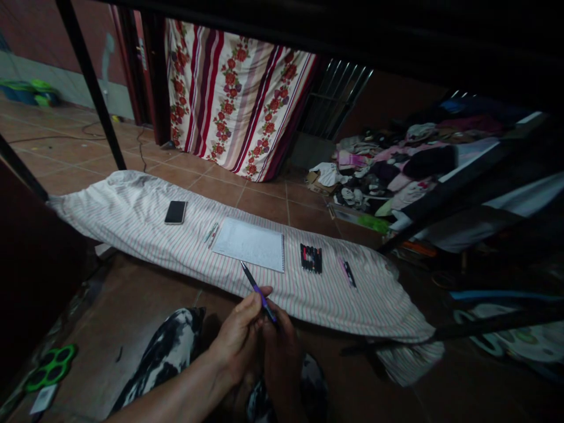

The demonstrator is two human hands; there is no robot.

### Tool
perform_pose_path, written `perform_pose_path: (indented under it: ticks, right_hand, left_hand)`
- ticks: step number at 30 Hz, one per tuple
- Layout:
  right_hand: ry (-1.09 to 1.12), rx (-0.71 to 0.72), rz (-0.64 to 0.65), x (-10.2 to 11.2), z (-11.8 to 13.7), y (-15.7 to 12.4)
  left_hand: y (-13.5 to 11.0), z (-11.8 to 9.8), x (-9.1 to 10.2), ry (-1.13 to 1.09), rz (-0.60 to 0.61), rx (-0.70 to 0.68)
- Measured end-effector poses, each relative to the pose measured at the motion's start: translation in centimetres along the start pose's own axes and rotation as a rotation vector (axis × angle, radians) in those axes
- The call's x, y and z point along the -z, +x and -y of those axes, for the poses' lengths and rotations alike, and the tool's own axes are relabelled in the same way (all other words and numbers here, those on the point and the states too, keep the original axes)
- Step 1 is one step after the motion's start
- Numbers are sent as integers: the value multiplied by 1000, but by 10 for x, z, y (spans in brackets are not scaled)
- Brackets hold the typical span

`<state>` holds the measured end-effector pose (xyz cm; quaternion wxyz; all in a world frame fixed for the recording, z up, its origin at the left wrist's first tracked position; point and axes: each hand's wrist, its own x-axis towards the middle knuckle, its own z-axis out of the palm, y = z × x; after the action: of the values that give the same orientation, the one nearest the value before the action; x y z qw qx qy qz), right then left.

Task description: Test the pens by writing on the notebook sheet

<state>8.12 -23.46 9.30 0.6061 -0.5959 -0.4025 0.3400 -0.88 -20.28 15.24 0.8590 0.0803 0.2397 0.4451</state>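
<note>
A purple and black pen (250, 277) slants up and away from my two hands, its tip near the lower edge of the spiral notebook (251, 241). Closed fingers of my left hand (240, 329) grip the pen's barrel. My right hand (282, 341) is pressed beside the left, closed about the pen's rear end; its lower fingers are in shadow. The notebook lies with a pale page facing up on a striped cloth (145, 229). Left of it are a few slim pens (211, 235); to its right lies a row of several dark pens (311, 258).
A dark phone-like object (175, 212) lies on the cloth's left part, and a pink and a dark pen (349, 273) on its right. Dark metal bars (90, 82) frame the space. Beyond are a floral curtain (229, 100) and heaped clothes (396, 158). A green-rimmed object (50, 367) sits lower left.
</note>
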Motion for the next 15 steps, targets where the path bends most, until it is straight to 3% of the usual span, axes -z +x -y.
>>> perform_pose_path:
  ticks: [4, 9, 13, 15]
  right_hand:
    - [127, -71, -68, -5, -1, 14]
    - [-37, -60, -151, -10, 7, 45]
    - [-91, -98, -225, -6, 9, 80]
    - [-53, -66, -250, -1, 6, 101]
  left_hand:
    - [24, 6, 2, -78, -2, 81]
    - [60, 19, 2, -164, 126, 104]
    - [91, 13, -2, 60, 140, 103]
    - [111, 6, 0, 332, 169, -26]
